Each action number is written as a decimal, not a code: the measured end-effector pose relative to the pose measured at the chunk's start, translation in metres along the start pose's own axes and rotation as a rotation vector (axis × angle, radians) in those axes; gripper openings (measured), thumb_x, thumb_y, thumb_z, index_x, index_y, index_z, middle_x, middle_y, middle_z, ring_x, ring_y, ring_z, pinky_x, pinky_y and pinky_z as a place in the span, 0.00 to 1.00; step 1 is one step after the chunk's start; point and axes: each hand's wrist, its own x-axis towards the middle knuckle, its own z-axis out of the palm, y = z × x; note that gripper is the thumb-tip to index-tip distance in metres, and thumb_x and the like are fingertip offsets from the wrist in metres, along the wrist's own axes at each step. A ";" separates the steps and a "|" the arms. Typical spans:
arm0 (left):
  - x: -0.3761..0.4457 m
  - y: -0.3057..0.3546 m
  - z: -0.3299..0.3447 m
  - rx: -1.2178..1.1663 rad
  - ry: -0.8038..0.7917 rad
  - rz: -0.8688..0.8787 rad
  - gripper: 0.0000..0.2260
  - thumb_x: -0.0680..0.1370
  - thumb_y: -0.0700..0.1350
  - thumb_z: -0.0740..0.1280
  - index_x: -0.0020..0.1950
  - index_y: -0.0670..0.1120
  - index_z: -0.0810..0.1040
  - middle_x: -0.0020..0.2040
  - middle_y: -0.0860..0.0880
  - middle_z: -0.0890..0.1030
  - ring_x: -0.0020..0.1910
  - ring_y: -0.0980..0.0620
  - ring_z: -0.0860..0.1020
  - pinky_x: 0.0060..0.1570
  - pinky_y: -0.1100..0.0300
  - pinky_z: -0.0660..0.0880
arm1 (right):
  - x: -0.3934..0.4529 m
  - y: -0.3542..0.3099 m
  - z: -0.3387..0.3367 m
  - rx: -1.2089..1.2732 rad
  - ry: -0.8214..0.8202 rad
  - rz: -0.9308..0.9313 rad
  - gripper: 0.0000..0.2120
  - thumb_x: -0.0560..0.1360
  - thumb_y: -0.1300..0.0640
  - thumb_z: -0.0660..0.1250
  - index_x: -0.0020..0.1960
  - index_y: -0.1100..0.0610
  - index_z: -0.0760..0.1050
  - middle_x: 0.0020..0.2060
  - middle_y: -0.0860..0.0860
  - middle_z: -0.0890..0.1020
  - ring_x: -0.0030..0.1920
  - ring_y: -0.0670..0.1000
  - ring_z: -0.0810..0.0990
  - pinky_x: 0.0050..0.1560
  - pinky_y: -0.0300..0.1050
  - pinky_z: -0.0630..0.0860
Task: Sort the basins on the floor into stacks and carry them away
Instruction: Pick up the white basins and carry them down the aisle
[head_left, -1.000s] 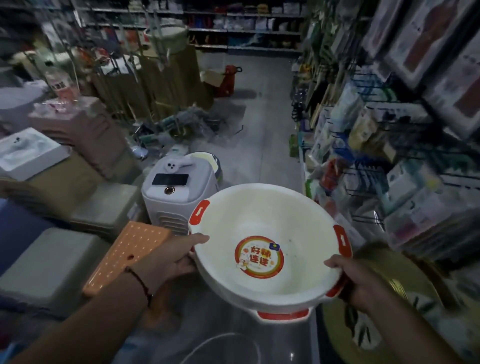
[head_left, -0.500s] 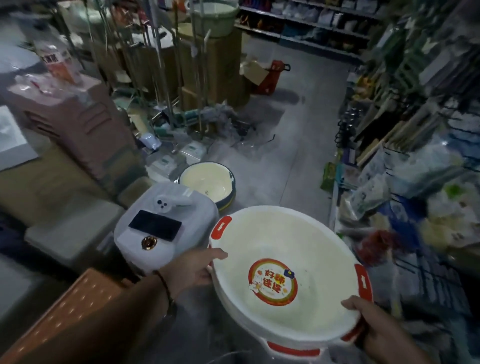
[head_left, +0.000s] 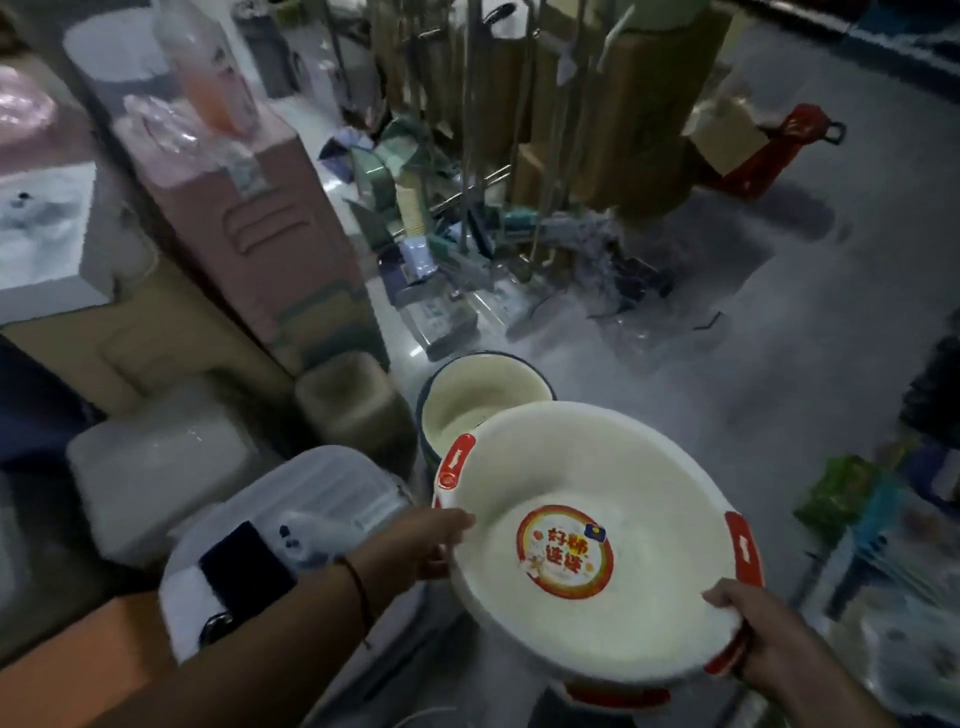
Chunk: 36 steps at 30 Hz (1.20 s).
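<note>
Currently held: cream basin stack, shop aisle

Item 1. Basin stack (head_left: 597, 545): cream, red handles on the rim, round red-and-yellow sticker in the bottom. Carried in both hands, clear of the floor, tilted toward the camera. A second rim with a red handle shows beneath the near edge, so at least two are nested.

Item 2. Left hand (head_left: 415, 540): cord bracelet at the wrist; thumb over the left rim, fingers curled under it, pinching the stack.

Item 3. Right hand (head_left: 763, 629): closed on the near-right rim beside a red handle, thumb on top, fingers hidden below.

Item 4. White appliance (head_left: 291, 540): stands just left of the stack, under the left forearm; dark panel on its top.

Item 5. Second basin (head_left: 483, 400): cream inside, dark rim, on the floor (head_left: 753, 374) directly beyond the held stack, partly covered by it.

Item 6. Pink cabinet (head_left: 260, 228): upright, farther left, with wrapped goods on top.

Item 7. Cardboard boxes (head_left: 634, 104): stacked at the far end behind metal poles, loose packaging at their base.

Item 8. Red cart (head_left: 779, 150): far right, on the floor.
</note>
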 end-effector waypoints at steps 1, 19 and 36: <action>0.025 0.010 0.009 -0.044 0.058 0.001 0.16 0.73 0.44 0.75 0.59 0.44 0.77 0.54 0.42 0.82 0.52 0.43 0.82 0.53 0.48 0.81 | 0.034 -0.030 0.012 -0.048 -0.008 -0.005 0.21 0.61 0.72 0.64 0.54 0.63 0.76 0.43 0.60 0.83 0.49 0.61 0.78 0.42 0.51 0.78; 0.426 0.057 -0.012 -0.539 0.461 -0.038 0.12 0.79 0.39 0.66 0.63 0.43 0.76 0.56 0.42 0.83 0.53 0.42 0.82 0.48 0.50 0.80 | 0.476 -0.168 0.291 -0.657 -0.255 -0.084 0.13 0.73 0.70 0.64 0.55 0.60 0.76 0.47 0.56 0.82 0.47 0.56 0.79 0.54 0.54 0.76; 0.466 0.032 -0.011 -0.084 0.602 0.046 0.08 0.79 0.42 0.66 0.52 0.55 0.74 0.48 0.53 0.79 0.50 0.49 0.79 0.48 0.54 0.76 | 0.496 -0.120 0.326 -1.140 -0.021 -0.303 0.31 0.74 0.61 0.69 0.72 0.60 0.59 0.56 0.55 0.73 0.60 0.60 0.74 0.56 0.51 0.72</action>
